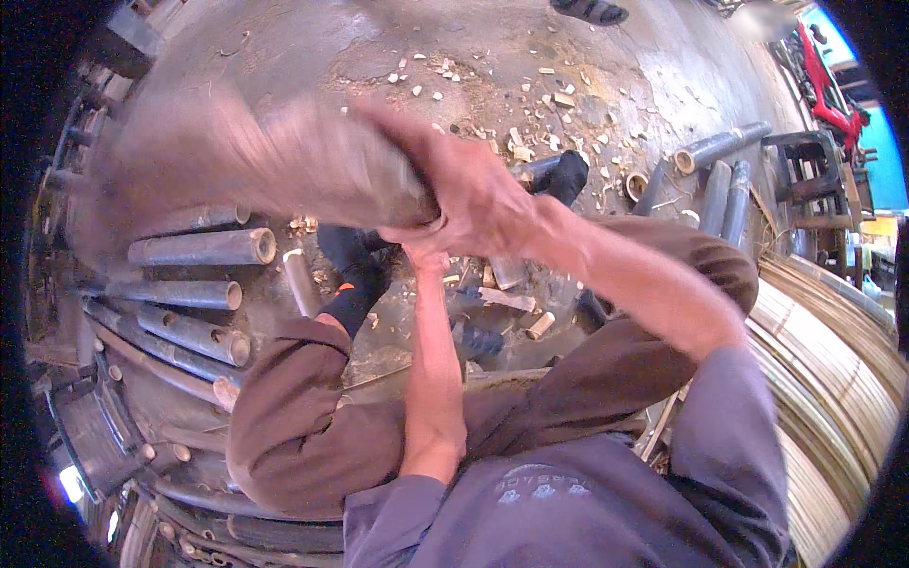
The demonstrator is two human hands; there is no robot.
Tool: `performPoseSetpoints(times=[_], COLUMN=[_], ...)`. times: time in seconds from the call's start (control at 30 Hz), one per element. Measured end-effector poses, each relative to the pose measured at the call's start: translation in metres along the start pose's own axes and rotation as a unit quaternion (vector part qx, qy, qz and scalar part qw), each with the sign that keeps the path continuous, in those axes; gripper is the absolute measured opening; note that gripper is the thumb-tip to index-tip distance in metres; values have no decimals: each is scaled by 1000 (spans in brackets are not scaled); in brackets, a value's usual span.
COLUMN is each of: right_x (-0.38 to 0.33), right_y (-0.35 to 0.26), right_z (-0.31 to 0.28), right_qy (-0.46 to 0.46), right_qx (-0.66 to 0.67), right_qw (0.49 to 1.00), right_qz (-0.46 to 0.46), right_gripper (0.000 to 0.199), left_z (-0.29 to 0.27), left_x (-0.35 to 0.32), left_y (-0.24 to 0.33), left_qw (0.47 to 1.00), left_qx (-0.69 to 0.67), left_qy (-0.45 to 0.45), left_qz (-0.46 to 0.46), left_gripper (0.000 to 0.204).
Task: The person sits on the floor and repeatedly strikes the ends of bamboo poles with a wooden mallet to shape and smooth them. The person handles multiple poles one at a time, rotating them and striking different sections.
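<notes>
My right hand (478, 199) is closed round the near end of a thick brown-grey cylindrical piece (312, 175), raised in front of me. Motion smears this piece, which stretches away to the left; its exact kind cannot be made out. Just below the right hand is my left hand (428, 256), its fingers mostly hidden behind the right one. Whether the left hand grips anything does not show. Between my legs, beyond the left forearm, a short pale bamboo offcut (540, 326) lies on the floor among chips.
Several dark bamboo tubes (204, 248) lie at the left, some with holes cut in them. More tubes (724, 147) lie at the right, beside a dark stool (810, 175). Pale chips (563, 98) litter the floor ahead. Long split bamboo strips (824, 379) are stacked at my right.
</notes>
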State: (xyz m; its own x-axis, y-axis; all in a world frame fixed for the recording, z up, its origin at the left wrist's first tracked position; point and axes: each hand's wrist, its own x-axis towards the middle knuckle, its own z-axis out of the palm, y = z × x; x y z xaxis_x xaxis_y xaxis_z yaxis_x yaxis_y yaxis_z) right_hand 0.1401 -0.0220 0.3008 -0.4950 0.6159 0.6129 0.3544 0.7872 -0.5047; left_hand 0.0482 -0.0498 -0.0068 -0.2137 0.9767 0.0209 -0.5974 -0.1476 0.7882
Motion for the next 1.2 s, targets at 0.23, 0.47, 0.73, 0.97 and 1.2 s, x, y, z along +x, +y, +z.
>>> performPoseSetpoints(times=[0.23,0.47,0.73,0.97,1.2], right_x=[21,52,55,-38,55], right_y=[14,-9,-5,52,7], right_z=[29,33,35,12,11], right_qy=[-321,-17,-206,-321,-112], right_qx=[-147,53,-74,-232,-56], right_qw=[932,994,974,917,989], right_qz=[81,-98,66,51,72], right_gripper=[71,67,65,78,82], left_z=[5,10,5,41,36], left_x=[4,2,3,-4,-2], left_y=[-3,17,6,12,-2], left_qw=[990,987,977,991,975], left_qx=[-58,-71,-77,-46,-82], left_qy=[108,85,153,66,100], left_qz=[-72,-112,-130,-104,-183], left_gripper=[68,66,82,73,70])
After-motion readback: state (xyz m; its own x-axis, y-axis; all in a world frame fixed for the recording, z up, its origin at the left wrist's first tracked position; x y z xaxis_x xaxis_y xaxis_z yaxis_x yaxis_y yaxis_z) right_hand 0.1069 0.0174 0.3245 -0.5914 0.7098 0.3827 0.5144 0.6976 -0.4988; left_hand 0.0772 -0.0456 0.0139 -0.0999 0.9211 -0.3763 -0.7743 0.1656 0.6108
